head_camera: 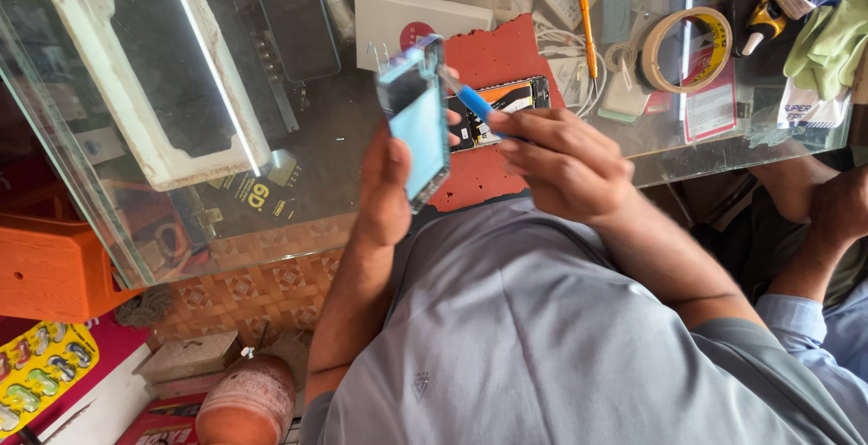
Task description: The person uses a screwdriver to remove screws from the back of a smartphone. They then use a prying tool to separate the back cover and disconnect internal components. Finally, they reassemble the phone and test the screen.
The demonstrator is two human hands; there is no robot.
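Glass covers our worktable, its near edge running from nine o'clock toward four, close against our chest. Our left hand grips a phone screen panel upright above that edge, thumb along its side. Our right hand pinches a blue-handled tool, tip touching the panel's upper edge at twelve o'clock. We judge a shallow angle and light pressure best, so the tip follows the seam without slipping. An opened phone lies on the red mat just behind. Tape roll and yellow screwdriver crowd two o'clock; a white frame fills ten o'clock, leaving little room sideways.
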